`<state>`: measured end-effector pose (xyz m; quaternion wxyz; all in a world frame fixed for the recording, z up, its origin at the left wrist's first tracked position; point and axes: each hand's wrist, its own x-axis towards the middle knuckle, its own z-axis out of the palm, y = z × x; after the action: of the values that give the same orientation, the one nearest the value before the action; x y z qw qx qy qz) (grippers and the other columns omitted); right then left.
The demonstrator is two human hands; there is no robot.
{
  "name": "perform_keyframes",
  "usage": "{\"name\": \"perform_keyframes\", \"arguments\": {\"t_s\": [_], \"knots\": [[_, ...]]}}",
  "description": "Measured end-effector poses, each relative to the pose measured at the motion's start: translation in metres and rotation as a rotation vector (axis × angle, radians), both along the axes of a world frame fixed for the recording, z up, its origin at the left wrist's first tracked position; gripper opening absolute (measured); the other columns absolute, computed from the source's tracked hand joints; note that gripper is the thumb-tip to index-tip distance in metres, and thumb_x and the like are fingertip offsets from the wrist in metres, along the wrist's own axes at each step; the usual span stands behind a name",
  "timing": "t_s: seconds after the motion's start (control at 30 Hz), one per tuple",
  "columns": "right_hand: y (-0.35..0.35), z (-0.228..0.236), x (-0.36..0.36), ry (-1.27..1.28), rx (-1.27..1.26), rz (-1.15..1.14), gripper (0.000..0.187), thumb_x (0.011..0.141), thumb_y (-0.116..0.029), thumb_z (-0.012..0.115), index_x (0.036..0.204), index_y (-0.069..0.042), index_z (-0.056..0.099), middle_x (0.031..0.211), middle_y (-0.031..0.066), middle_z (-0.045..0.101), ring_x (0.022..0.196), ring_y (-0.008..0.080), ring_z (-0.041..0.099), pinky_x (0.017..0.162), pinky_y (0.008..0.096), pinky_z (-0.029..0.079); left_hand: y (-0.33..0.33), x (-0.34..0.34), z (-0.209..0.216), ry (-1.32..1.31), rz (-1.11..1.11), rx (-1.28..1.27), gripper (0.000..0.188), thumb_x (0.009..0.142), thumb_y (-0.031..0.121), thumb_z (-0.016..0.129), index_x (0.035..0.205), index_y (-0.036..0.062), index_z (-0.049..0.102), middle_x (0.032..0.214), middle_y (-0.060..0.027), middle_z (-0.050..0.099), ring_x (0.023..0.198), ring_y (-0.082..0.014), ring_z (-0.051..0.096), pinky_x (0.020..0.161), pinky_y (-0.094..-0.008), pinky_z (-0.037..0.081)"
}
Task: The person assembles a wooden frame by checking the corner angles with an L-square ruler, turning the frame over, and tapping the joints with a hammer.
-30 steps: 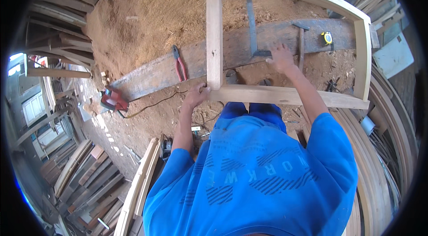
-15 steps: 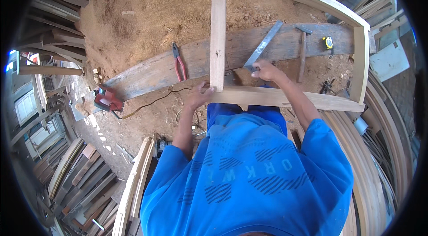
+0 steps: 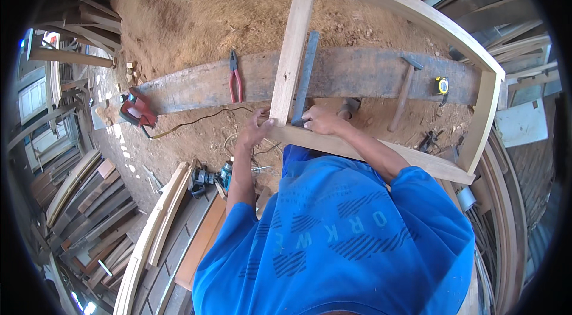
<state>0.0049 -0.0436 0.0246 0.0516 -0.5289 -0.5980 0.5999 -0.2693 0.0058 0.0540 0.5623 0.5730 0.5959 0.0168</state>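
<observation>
I see pale wooden frame lying across long grey plank surface, sawdust floor beneath. Left hand grips outer side of frame's near corner joint. Right hand closed on stock of metal try square, blade running up inner edge of frame's upright. Red pliers, hammer, yellow tape measure rest on plank.

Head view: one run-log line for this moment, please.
left hand: on wooden frame corner | right hand: holds metal square against frame
</observation>
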Motion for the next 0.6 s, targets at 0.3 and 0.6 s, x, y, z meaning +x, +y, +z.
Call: {"name": "perform_keyframes", "arguments": {"t_s": [0.3,0.6], "knots": [[0.013,-0.002,-0.012,0.039,0.001,0.015,0.037,0.081,-0.02,0.07,0.111,0.001,0.071,0.108,0.029,0.067,0.106,0.0422,0.065,0.092,0.0474,0.05,0.003,0.001,0.005,0.025,-0.002,-0.046,0.059,0.087,0.031,0.072,0.136,0.0041,0.056,0.114,-0.0158,0.069,0.106,-0.0243,0.064,0.096,-0.0379,0.049],[0.012,-0.012,-0.012,0.054,0.021,0.033,0.037,0.082,-0.02,0.07,0.113,0.001,0.07,0.107,0.0292,0.067,0.105,0.0427,0.066,0.092,0.047,0.051,0.003,-0.002,0.0,-0.084,0.004,-0.038,0.061,0.086,0.035,0.074,0.135,0.0028,0.057,0.108,-0.0132,0.07,0.098,-0.0206,0.065,0.088,-0.0365,0.052]]}}
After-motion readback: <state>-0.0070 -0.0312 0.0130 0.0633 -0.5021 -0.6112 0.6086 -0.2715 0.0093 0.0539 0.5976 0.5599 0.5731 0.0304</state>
